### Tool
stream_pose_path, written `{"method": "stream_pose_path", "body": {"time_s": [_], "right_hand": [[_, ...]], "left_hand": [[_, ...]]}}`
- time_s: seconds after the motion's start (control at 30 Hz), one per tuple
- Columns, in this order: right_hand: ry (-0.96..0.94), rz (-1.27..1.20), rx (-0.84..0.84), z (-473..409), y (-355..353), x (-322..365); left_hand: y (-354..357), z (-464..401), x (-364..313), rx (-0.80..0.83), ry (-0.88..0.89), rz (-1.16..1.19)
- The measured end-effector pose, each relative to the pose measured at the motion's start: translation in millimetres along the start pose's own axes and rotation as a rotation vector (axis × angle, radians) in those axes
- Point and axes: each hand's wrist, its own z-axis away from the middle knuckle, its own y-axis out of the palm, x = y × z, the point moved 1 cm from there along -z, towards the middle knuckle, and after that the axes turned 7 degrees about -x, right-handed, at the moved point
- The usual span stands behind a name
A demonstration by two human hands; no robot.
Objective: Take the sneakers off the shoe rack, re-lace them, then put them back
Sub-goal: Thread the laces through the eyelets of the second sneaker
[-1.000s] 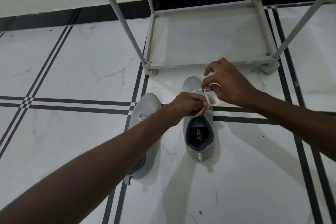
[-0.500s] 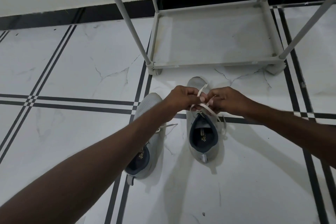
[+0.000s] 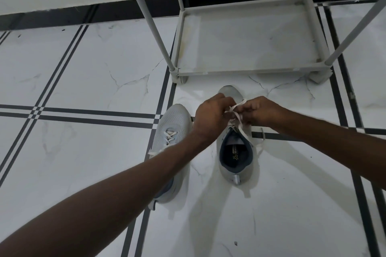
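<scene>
Two light grey sneakers stand side by side on the floor, toes toward the rack. Over the lace area of the right sneaker [image 3: 235, 165] my left hand [image 3: 211, 119] and my right hand [image 3: 261, 111] meet, each pinching part of its white lace [image 3: 237, 115]. One loose lace end trails down the shoe's right side. The left sneaker [image 3: 173, 123] has its laces crossed and loose, and my left forearm covers its heel. The grey shoe rack [image 3: 246, 72] stands just beyond the shoes with its bottom shelf bare.
White marble floor tiles with black stripe lines [image 3: 83, 116] run all around. A black skirting [image 3: 104, 11] lines the wall behind. The rack's slanted posts [image 3: 150, 21] rise above the shoes.
My right hand came down from above the toe to meet my left hand at the laces. Both hands now hold the lace close together over the tongue.
</scene>
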Motion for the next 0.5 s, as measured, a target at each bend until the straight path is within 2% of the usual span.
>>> {"method": "stream_pose_path", "body": {"time_s": [0.07,0.13,0.2,0.27,0.33,0.4,0.5], "right_hand": [[-0.160,0.260,-0.245,2,-2,2],[-0.220,0.381,-0.382,3,-8,1],[-0.068,0.326,-0.390,1,-22,-5],[-0.027,0.473,-0.439,5,-37,-14],[-0.184,0.853,-0.522,11,-49,-22],[-0.278,1.150,-0.501,18,-46,-35],[-0.395,1.300,-0.504,19,-37,-45]], "left_hand": [[-2,3,9,0.047,-0.241,0.218],[-5,8,18,0.119,-0.484,0.457],[-11,18,25,0.156,-0.680,0.592],[-17,31,33,0.192,-0.865,0.651],[-23,41,40,0.225,-1.027,0.674],[-25,45,42,0.224,-1.151,0.675],[-26,41,42,0.241,-1.217,0.634]]}}
